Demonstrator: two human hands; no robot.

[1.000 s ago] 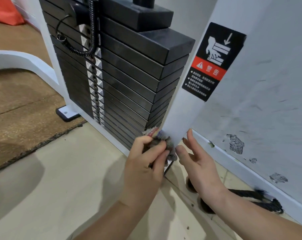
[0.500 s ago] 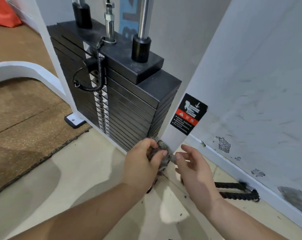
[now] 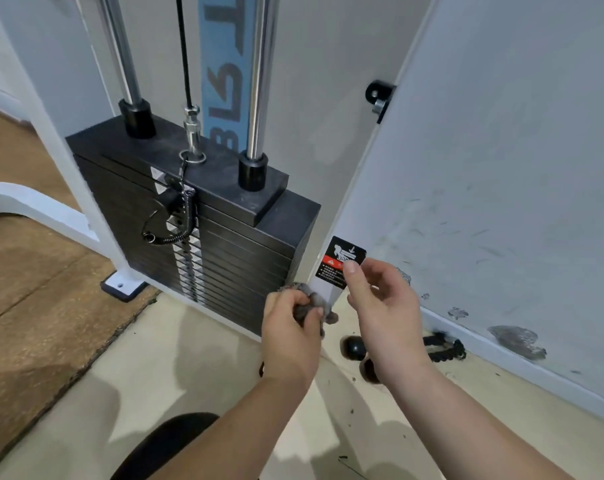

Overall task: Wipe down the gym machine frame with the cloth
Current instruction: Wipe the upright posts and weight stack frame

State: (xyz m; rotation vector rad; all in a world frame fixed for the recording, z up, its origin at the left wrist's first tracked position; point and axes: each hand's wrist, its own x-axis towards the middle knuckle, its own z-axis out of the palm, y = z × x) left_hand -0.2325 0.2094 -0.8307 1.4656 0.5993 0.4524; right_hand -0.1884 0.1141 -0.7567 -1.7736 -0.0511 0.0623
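At the foot of the one white frame post [image 3: 326, 293], the left hand [image 3: 290, 337] grips the single grey cloth [image 3: 307, 306] against it. The right hand [image 3: 383, 313] holds nothing, fingers loosely curled, thumb beside the post's one warning sticker [image 3: 340, 263]. Left of the post stand one weight stack [image 3: 231, 258] and two chrome guide rods [image 3: 259, 81].

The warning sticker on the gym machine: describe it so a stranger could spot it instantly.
Find the black weight stack; the white frame upright stands just to its right. Low on that upright, above the cloth, is a small black sticker with a white pictogram over a red band, the only black-and-red patch on the white paint.
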